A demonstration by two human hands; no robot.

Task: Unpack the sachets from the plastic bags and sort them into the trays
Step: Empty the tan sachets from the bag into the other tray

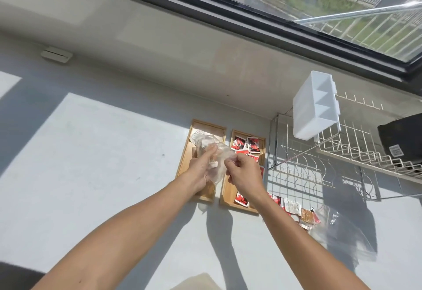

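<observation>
Two narrow wooden trays lie side by side on the grey counter. Over the left tray (pixel 205 127) I hold a clear plastic bag (pixel 217 152) with pale sachets inside. My left hand (pixel 201 168) grips the bag from the left and below. My right hand (pixel 244 171) pinches the bag's right edge. The right tray (pixel 228 196) holds several red sachets (pixel 246 144). More loose sachets (pixel 296 209), red and white, lie on the counter right of the trays, beside an empty clear bag (pixel 342 232).
A wire dish rack (pixel 319 164) stands to the right with a white divided cutlery holder (pixel 312 109) hung on it and a black item (pixel 404 139) at its far end. The window sill and wall run along the back. A small white fitting (pixel 57 54) sits at far left.
</observation>
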